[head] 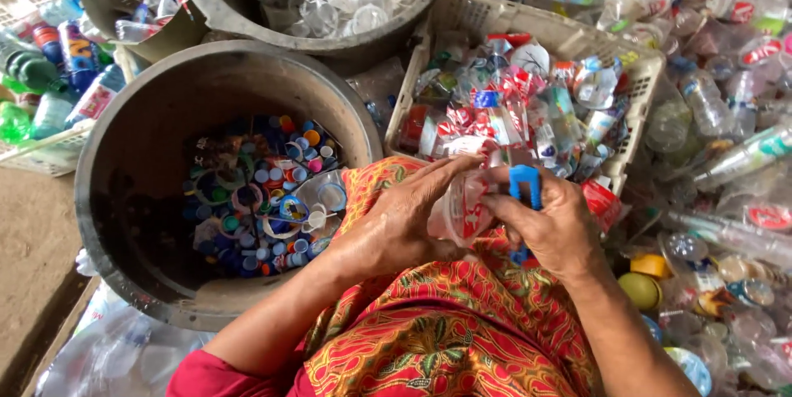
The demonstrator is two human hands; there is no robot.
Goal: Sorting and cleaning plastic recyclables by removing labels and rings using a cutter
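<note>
Step in hand, by my judgement: stripping a clear plastic cup (456, 211), held over the lap. Left hand (396, 220) is clamped round the cup; right hand (549, 224) grips a blue cutter (525, 185), apparently at the cup's rim. Next move calls for a controlled cut. Dark tub (124, 166) holds bottle caps (256, 199); cream basket (635, 75) holds crushed cups and wrappers.

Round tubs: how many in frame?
3. Big tub at left holding bottle caps; tub at top centre with clear cups; a third top left, cut off by the edge. More may be hidden.
</note>
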